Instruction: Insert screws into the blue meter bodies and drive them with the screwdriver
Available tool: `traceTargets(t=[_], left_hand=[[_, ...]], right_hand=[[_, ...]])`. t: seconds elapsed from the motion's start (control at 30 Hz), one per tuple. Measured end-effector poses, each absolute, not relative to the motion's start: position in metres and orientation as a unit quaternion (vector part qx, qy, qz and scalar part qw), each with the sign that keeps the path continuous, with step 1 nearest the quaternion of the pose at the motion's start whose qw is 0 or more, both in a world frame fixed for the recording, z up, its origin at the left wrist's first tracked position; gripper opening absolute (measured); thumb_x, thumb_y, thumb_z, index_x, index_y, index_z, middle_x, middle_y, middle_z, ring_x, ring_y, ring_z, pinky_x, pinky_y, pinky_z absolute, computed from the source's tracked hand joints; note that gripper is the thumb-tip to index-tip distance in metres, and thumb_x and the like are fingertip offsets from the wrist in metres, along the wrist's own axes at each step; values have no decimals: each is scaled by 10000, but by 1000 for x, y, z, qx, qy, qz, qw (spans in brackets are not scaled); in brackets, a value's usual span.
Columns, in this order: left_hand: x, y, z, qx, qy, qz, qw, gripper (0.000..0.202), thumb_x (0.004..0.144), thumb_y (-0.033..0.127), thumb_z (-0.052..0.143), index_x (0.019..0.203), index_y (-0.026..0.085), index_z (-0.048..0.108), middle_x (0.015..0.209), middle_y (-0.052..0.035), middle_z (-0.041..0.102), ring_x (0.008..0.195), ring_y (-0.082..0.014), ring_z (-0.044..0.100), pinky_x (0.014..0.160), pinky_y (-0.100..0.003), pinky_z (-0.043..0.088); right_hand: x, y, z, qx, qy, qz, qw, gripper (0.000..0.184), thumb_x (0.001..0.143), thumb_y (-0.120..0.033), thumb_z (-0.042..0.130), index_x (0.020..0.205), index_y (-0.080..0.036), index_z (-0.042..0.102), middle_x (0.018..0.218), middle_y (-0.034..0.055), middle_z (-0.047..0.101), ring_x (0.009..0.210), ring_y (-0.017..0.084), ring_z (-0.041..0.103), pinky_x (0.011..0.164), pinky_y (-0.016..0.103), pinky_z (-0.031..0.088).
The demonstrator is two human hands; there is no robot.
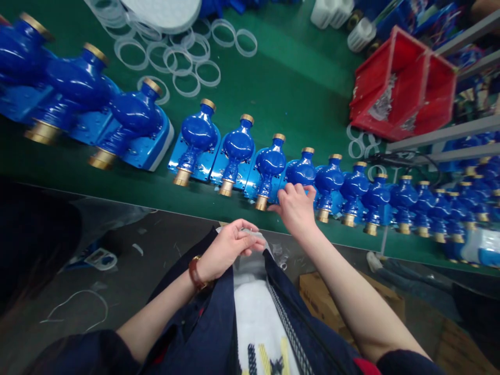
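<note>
**Right grip (297, 207) on a blue meter body (302, 172), left grip (230, 249) pinching clear plastic (255, 238)**

Sets the right grip just right of frame centre, fingers bent and bunched against the lower edge of the blue meter body. Stretches the thumb left toward the brass end of the neighbouring meter (269, 164). Cannot tell whether anything sits inside those bent fingers.

Holds the left grip lower, at centre, close to the body. Presses thumb and fingertips together on a crumpled piece of clear plastic. Wears a brown-strapped watch (195, 272) on that wrist.

Finds the touched meter body within a long row of blue meters (367, 187), all with brass ends. Follows that row from upper left to the right edge, along the front of the green bench (281, 88).

Elsewhere on the bench: loose clear rings (183, 66) scattered at upper left, and a red bin (402, 86) at upper right. Below the bench edge, at lower right, a cardboard box (324, 299).
</note>
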State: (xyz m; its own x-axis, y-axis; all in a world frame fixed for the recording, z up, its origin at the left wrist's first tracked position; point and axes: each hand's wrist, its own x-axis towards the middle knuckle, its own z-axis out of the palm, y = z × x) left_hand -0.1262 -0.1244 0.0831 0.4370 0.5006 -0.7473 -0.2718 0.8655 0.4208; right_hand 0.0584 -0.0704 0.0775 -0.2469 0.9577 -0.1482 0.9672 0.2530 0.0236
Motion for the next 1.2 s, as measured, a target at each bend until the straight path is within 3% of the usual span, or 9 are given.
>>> traceTargets(t=[0.07,0.17,0.23,0.33,0.53,0.67,0.8,0.97,1.2], left_hand=[[-128,-122,81,169,492,245,818,250,702,269,728,755,147,517,757,-106,722,654,-165,684,462,-154,419],[-132,-117,79,197,479,248,819,269,688,319,732,660,137,537,636,-77,694,535,-130,640,417,-150,361],[-136,-114,78,192,471,261,821,287,681,349,737,628,130,558,574,-55,666,448,-93,579,386,-148,314],[-142,-111,77,168,464,288,821,317,671,384,744,619,134,556,554,-41,649,401,-66,524,374,-152,286],[-146,-106,77,144,460,325,814,354,656,434,747,662,138,554,578,-47,654,435,-78,542,409,-159,326],[-148,-109,72,92,484,371,787,359,776,482,617,843,130,585,642,-64,664,528,-102,587,475,-171,377],[-155,-116,65,39,531,397,748,276,809,401,600,817,125,581,641,-37,630,541,-86,557,511,-175,391],[-168,-122,63,49,556,408,722,263,758,390,638,793,135,582,648,-12,602,568,-82,530,535,-180,397],[-187,-108,76,174,632,380,653,447,613,587,692,763,175,600,603,25,561,551,-101,476,513,-195,399]], right_hand=[[51,-84,92,615,785,-71,-15,231,854,-363,534,856,-155,635,834,96,621,826,213,498,778,391,368],[36,-105,108,530,795,-254,-150,206,895,-240,470,1012,-168,623,854,67,653,814,158,565,725,297,455],[26,-111,113,496,759,-365,-211,195,891,-192,471,992,-184,638,857,46,673,811,124,605,711,250,490],[18,-107,112,512,698,-438,-242,129,850,-177,548,898,-206,663,819,16,691,787,110,637,700,233,510],[12,-88,107,507,727,-417,-200,78,831,-204,575,801,-188,645,746,6,638,727,105,592,646,232,471],[14,-70,96,557,783,-226,-162,149,843,-233,534,727,-192,618,778,24,615,813,153,525,760,325,395],[17,-53,77,553,828,-88,-33,133,816,-230,536,702,-198,597,824,25,618,892,195,462,826,398,259],[10,-48,72,524,844,-96,58,122,807,-206,494,711,-180,565,834,37,597,905,204,453,806,406,239],[-16,-32,74,462,856,-162,165,174,782,-145,481,823,-146,651,897,88,647,923,242,541,905,486,316]])
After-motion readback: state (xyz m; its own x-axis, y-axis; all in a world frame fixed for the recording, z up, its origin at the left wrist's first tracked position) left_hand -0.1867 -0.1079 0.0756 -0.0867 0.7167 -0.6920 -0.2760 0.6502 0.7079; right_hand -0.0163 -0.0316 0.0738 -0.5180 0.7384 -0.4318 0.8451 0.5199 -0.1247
